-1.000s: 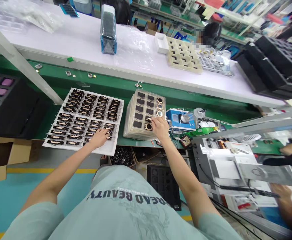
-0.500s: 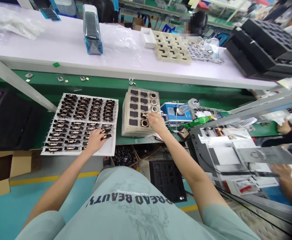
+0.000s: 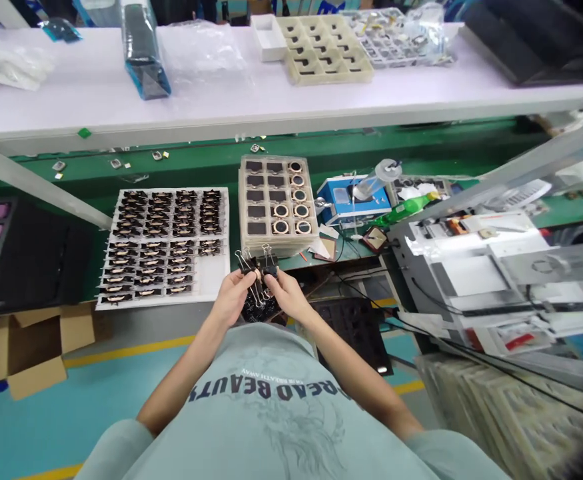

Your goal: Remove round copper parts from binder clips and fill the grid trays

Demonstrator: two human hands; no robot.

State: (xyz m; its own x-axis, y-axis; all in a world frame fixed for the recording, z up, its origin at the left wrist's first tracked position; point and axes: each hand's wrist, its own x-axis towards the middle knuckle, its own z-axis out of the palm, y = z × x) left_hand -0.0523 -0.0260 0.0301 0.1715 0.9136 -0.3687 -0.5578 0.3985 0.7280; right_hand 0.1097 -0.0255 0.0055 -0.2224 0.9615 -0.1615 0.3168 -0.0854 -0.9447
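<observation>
our left hand (image 3: 232, 293) and right hand (image 3: 288, 293) both grip the black binder clips (image 3: 270, 263); we should squeeze them evenly.

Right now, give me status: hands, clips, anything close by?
Left hand and right hand together, gripping binder clips. Tray stack just beyond.

Black binder clips (image 3: 270, 271) are held between the left hand (image 3: 233, 293) and the right hand (image 3: 288, 293), silver wire handles jutting up and down; among them I spot a small gold-toned piece (image 3: 258, 274), its shape unclear.
</observation>
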